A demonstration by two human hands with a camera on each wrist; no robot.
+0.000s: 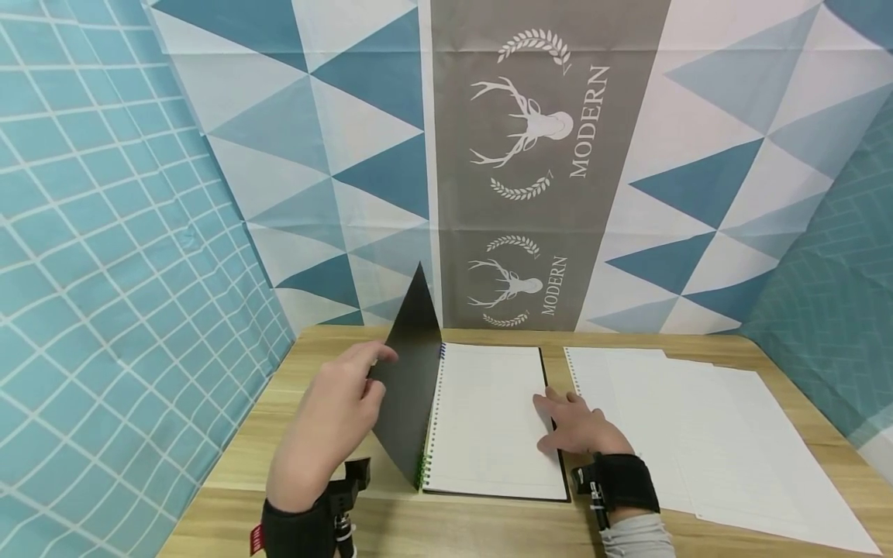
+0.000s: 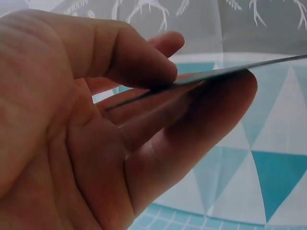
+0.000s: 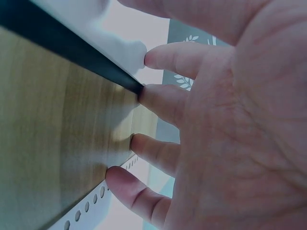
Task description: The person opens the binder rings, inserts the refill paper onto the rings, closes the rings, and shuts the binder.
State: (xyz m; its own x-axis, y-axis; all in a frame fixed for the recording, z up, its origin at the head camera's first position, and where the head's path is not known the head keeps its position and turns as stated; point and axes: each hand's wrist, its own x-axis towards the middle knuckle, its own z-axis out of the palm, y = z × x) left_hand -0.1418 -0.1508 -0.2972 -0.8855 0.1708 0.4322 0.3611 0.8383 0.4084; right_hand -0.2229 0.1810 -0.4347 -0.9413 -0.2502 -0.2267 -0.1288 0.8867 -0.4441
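A spiral-bound notebook [image 1: 488,422] lies on the table with white pages showing and its black front cover [image 1: 412,380] raised nearly upright on the left. My left hand [image 1: 324,422] pinches the outer edge of that cover; the left wrist view shows the thin cover [image 2: 225,73] between thumb and fingers. My right hand [image 1: 584,428] rests with spread fingers at the notebook's right edge. In the right wrist view, fingertips [image 3: 152,58] touch the page and the black back cover's edge [image 3: 72,45], while others reach the wood beside it.
Several loose white sheets with punched holes [image 1: 698,434] lie overlapping to the right of the notebook. The wooden table [image 1: 488,531] ends at the back against a patterned cloth [image 1: 502,194]. Blue tiled-print cloth [image 1: 105,271] hangs on the left side.
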